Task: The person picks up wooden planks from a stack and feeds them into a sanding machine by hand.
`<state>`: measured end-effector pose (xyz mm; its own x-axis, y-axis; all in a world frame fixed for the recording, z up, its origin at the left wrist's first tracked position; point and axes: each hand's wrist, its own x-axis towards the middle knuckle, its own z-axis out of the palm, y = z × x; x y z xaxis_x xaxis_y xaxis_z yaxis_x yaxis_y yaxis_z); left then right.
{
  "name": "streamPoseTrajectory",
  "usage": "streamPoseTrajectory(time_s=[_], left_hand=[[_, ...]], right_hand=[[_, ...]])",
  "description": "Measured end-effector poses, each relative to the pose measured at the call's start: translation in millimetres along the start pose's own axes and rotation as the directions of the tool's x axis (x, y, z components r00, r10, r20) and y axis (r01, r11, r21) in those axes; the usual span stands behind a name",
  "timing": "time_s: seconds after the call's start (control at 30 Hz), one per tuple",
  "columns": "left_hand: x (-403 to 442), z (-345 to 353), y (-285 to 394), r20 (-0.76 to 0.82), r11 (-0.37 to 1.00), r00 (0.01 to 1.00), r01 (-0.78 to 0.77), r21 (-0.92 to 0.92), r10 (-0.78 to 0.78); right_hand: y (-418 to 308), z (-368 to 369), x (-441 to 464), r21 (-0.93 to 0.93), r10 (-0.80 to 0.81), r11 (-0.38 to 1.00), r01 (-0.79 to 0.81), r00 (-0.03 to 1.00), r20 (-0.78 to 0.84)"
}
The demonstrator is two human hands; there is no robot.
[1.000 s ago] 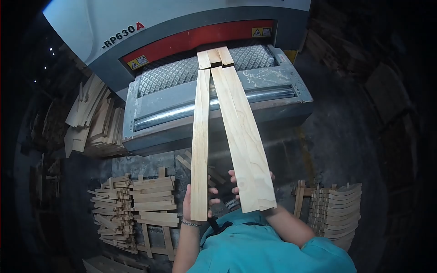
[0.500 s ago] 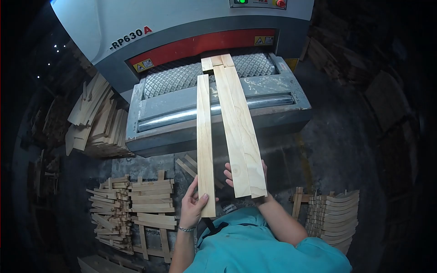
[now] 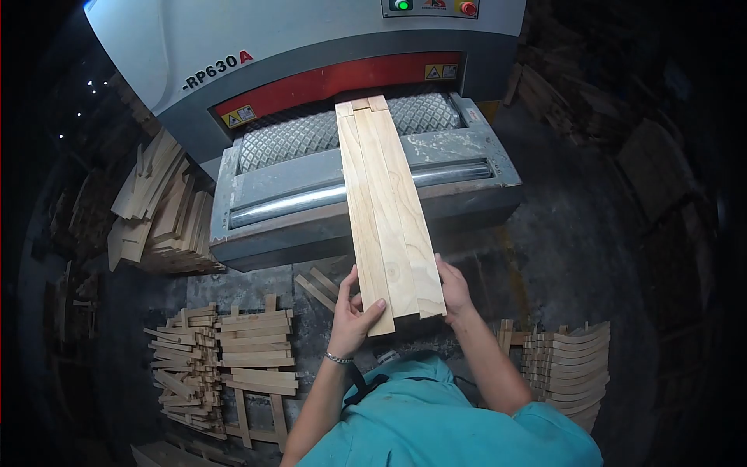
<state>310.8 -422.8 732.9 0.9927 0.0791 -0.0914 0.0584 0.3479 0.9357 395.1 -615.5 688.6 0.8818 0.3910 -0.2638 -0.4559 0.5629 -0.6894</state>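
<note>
Three pale wooden strips lie edge to edge, running from my hands to the sander-like machine [image 3: 311, 43]. My left hand [image 3: 356, 317] grips the near end of the left strip [image 3: 364, 233], thumb on top and fingers underneath. The middle strip [image 3: 395, 268] and right strip [image 3: 406, 206] lie beside it. My right hand [image 3: 456, 292] holds the right strip's outer edge near its end; its fingers are partly hidden below. The strips' far ends rest on the textured feed bed [image 3: 288, 140], against short wood pieces [image 3: 361, 103] at the red-trimmed opening.
A metal roller [image 3: 288, 206] crosses the machine's front. Stacked boards [image 3: 167, 222] stand at left. Wood strips [image 3: 257, 338] are piled on the floor at lower left, curved pieces [image 3: 580, 366] at lower right. A green light [image 3: 401, 5] and red button [image 3: 468, 8] sit on the panel.
My left hand has brought the left strip rightward and forward, closing the gap to the other two. My right hand has moved from under their ends to the outer edge.
</note>
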Motion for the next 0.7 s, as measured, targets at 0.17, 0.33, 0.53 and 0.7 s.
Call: streamPoseTrajectory(time_s=[0.17, 0.33, 0.53, 0.7], left_hand=[[6, 2, 4, 0.01, 0.998, 0.999, 0.042, -0.046, -0.041], [20, -1, 5, 0.007, 0.999, 0.999, 0.041, -0.01, -0.041], [33, 3, 6, -0.042, 0.998, 0.998, 0.045, -0.035, -0.047], [47, 2, -1, -0.044, 0.997, 0.999, -0.007, -0.073, 0.004]], right_hand=[[-12, 26, -4, -0.198, -0.286, 0.943, 0.266, 0.955, -0.08], [-19, 25, 10, -0.287, -0.345, 0.902, 0.323, 0.938, -0.026], [-31, 20, 22, -0.351, -0.301, 0.894, 0.279, 0.953, -0.01], [-30, 28, -13, -0.557, -0.41, 0.742, 0.373, 0.91, 0.064]])
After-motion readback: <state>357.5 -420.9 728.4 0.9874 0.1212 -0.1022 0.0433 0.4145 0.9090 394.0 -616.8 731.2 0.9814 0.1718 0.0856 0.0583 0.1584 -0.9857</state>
